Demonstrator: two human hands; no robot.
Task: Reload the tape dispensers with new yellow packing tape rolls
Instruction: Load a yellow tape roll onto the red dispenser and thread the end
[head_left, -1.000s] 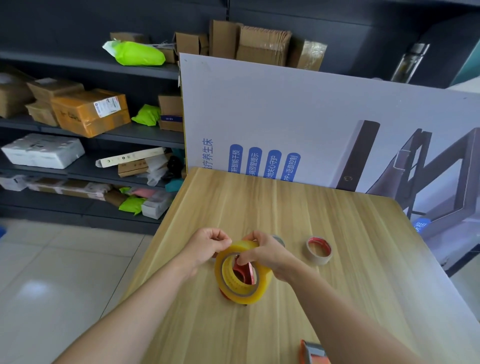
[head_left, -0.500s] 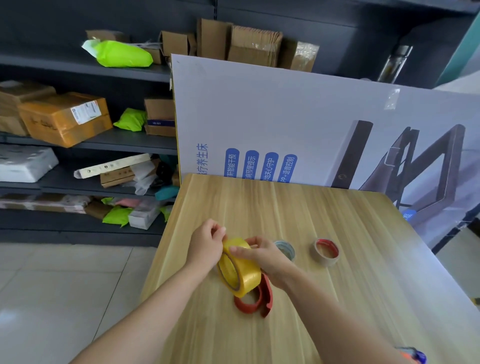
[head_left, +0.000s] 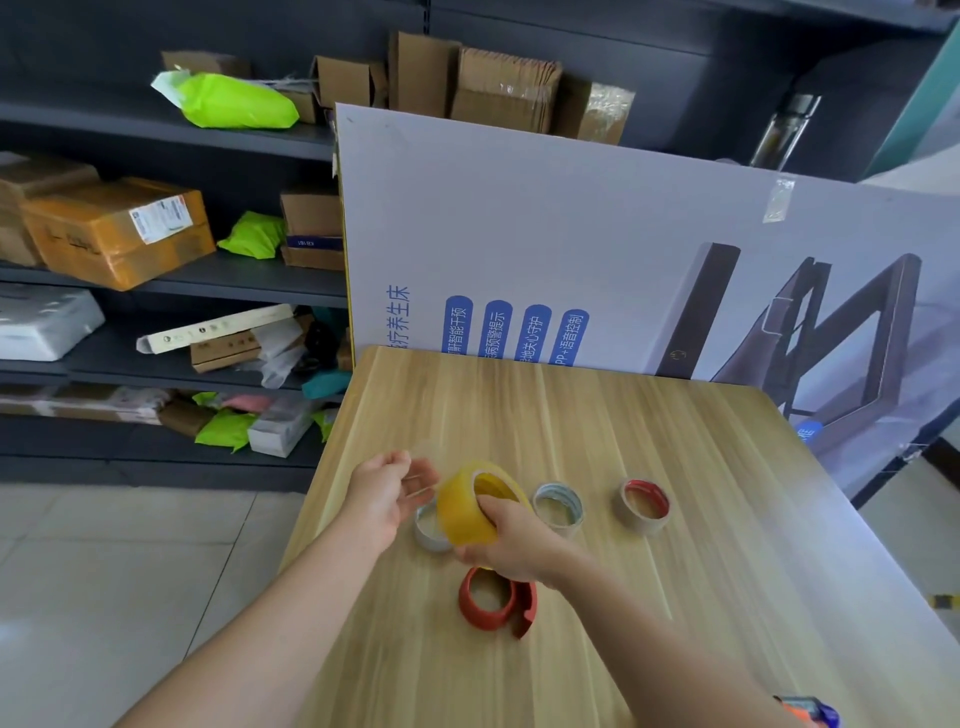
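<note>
My right hand (head_left: 511, 540) is gripping the yellow tape roll (head_left: 470, 501) above the red dispenser (head_left: 496, 603) near the table's left edge; my left hand (head_left: 387, 493) is hovering open. Seating the roll appears next.

Right hand (head_left: 511, 540) has the yellow tape roll (head_left: 470, 501) gripped, fingers hooked through its core, lifted off the wooden table (head_left: 649, 545); left hand (head_left: 387, 493) hangs loose just beside it, palm spread; red dispenser (head_left: 496, 603) lies below – three near-empty cores (head_left: 558, 506) sit around mid-frame.
</note>
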